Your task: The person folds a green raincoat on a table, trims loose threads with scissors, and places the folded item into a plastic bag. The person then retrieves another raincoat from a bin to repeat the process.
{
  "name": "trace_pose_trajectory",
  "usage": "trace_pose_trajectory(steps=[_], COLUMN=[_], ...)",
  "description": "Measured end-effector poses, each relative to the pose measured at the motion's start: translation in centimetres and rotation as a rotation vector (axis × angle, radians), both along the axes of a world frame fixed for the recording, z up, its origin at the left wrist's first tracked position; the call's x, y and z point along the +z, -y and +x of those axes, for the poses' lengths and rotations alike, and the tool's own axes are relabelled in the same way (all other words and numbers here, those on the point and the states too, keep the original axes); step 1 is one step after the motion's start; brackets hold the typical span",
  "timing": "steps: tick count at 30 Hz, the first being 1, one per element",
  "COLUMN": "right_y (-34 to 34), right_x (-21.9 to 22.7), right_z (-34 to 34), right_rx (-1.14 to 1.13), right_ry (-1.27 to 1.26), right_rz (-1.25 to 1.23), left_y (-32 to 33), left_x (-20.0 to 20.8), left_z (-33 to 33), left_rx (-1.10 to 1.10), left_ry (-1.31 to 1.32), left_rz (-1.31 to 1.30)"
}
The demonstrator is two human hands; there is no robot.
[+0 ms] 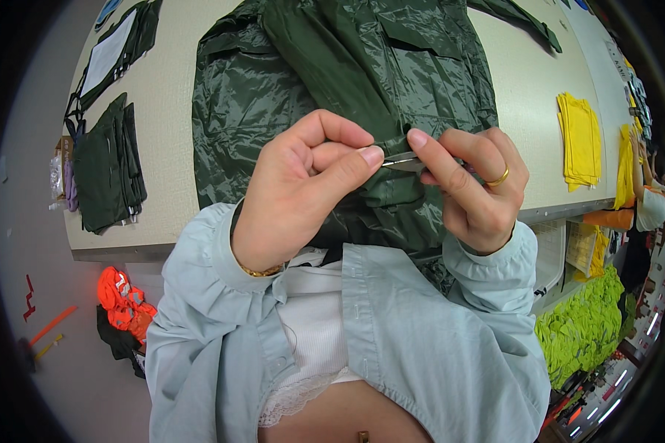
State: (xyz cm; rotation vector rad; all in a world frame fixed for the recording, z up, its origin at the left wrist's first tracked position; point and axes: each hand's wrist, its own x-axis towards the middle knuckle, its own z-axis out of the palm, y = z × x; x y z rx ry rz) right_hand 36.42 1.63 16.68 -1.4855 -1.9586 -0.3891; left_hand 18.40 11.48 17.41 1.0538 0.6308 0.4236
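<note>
A shiny dark green rain jacket (pixel 236 103) lies spread in front of me, and one sleeve (pixel 340 66) runs down toward my hands. My left hand (pixel 292 181) is closed in a pinch on the end of that sleeve, thumb against forefinger. Small metal thread snips (pixel 402 159) sit in my right hand (pixel 480 177), their blades pointing left to my left thumb tip. The right thumb and forefinger also touch the sleeve end. Fingers hide the snips' handle and exactly what lies at the blade tips.
The pale table (pixel 166 148) carries folded dark green garments (pixel 107 166) at left and folded yellow fabric (pixel 580 140) at right. Orange garments (pixel 124 299) lie low at left. A lime-green pile (pixel 584 325) is below the table's right side. Another person (pixel 652 203) stands at far right.
</note>
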Motion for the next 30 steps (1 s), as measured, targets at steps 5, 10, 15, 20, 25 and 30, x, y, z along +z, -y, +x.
trace_pose_trajectory(steps=[5,10,15,20,25,30], right_y=[-0.3,0.2,0.0,-0.5,-0.6,-0.4], right_x=[-0.8,-1.1,-1.6,-1.8,-1.4,-0.7], right_z=[0.3,0.3,0.9,1.2,1.3,1.3], right_rx=[0.026,0.144,0.028,0.019,0.04,0.054], right_ry=[0.057,-0.148,-0.315,-0.245,-0.197,-0.151], right_rz=[0.141,0.108,0.033,0.008,0.0,-0.017], left_y=[0.1,-0.3,-0.3,-0.3,-0.3,-0.3], left_x=[-0.1,-0.5,-0.1,-0.1,0.0,-0.1], left_z=[0.1,-0.1,0.1,0.0,-0.1,-0.2], left_rx=[0.001,0.032,0.011,-0.009,-0.012,-0.02], left_ry=[0.016,0.08,0.094,0.072,0.076,0.073], left_rz=[-0.031,-0.075,-0.088,-0.068,-0.056,-0.038])
